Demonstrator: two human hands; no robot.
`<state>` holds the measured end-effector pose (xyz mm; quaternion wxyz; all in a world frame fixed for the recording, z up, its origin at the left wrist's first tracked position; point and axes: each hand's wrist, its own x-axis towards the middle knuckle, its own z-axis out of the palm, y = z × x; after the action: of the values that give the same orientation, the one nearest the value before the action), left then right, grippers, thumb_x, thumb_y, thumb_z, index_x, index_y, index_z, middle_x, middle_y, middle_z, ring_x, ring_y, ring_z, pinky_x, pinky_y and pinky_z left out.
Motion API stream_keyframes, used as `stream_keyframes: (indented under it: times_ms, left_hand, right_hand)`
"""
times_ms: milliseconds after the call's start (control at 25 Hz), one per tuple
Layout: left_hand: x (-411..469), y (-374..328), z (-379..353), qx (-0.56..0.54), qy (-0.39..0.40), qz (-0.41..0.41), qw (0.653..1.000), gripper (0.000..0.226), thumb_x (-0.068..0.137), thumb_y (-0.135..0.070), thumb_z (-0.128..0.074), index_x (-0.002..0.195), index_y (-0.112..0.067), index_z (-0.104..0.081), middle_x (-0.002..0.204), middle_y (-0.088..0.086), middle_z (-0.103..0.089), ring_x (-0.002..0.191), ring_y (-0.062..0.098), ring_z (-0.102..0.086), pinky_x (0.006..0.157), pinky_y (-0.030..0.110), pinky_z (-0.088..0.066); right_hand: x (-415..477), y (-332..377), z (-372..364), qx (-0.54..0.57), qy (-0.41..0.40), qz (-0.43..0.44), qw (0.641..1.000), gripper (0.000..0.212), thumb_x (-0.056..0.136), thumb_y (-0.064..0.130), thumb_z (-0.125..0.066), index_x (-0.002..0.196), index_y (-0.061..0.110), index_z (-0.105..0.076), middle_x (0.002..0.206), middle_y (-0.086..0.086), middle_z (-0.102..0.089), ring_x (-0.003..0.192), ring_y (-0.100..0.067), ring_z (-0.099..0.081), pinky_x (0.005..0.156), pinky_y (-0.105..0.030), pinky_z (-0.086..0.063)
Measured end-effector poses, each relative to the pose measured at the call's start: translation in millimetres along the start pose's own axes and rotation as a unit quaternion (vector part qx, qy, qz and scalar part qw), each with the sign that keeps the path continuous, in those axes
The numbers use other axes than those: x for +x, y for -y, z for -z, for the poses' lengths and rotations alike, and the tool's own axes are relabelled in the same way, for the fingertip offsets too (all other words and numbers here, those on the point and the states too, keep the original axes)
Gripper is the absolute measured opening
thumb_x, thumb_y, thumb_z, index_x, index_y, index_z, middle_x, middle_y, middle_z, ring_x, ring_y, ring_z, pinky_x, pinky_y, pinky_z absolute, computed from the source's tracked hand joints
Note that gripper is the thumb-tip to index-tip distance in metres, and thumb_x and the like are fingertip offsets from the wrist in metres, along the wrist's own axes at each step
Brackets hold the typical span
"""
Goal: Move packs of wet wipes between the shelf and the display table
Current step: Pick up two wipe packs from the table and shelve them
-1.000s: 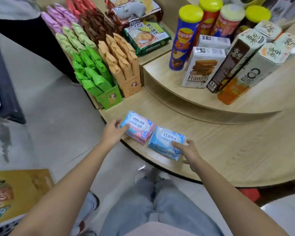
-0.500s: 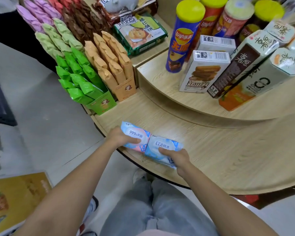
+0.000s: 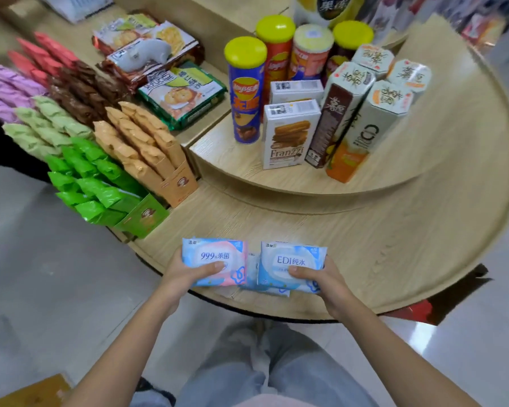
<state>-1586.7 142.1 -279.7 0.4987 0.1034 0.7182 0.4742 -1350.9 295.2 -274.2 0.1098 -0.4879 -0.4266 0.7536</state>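
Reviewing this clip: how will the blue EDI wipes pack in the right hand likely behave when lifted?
The EDI pack is probably soft and slightly floppy: a puffy film wrapper, gripped by the right hand. Its glossy film may be slippery. Flat and low, it seems unlikely to roll or tip on the table.

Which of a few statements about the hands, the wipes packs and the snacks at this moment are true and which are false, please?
1. The left hand grips the 999 pack and the right hand grips the EDI pack. True.
2. The two gripped packs are on the upper tier among the boxes. False: they are side by side at the near edge of the display table, on its lower tier.
3. The blue chips can stands upright and has a yellow lid. True.
4. The Franzzi box lies flat on its back. False: it stands upright.
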Motion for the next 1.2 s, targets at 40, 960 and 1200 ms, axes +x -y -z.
stream_keyframes:
  times_ms: [40,960,1200]
  left_hand:
    - [-3,-5,-4,0.006,0.022,-0.007,1.0,0.075,0.043,-0.027,-0.09,0.111,-0.011,-0.062,0.101,0.005,-0.075,0.09,0.021,-0.072,0.064,0.023,-0.056]
    - [-256,86,-408,0.364,0.651,-0.089,0.66,0.057,0.047,-0.025,-0.09,0.098,-0.017,-0.068,0.096,0.007,-0.075,0.089,0.024,-0.072,0.077,0.036,-0.059]
    - [-371,175,-486,0.388,0.677,-0.065,0.622,0.045,0.054,-0.018,-0.085,0.095,-0.022,-0.068,0.092,0.0,-0.076,0.086,0.019,-0.073,0.074,0.035,-0.059]
  right_hand:
    - [-12,-2,7,0.02,-0.016,0.013,1.0,0.051,0.059,0.013,-0.081,0.108,0.011,-0.064,0.104,-0.008,-0.074,0.095,-0.025,-0.071,0.074,-0.031,-0.056]
    - [-429,-297,82,0.447,-0.622,0.187,0.616,0.077,0.043,0.027,-0.08,0.114,0.007,-0.059,0.103,-0.013,-0.073,0.087,-0.027,-0.072,0.063,-0.03,-0.057]
    - [-547,-359,147,0.423,-0.676,0.194,0.571,0.073,0.05,0.03,-0.08,0.116,0.009,-0.059,0.11,-0.013,-0.071,0.1,-0.033,-0.068,0.085,-0.042,-0.052]
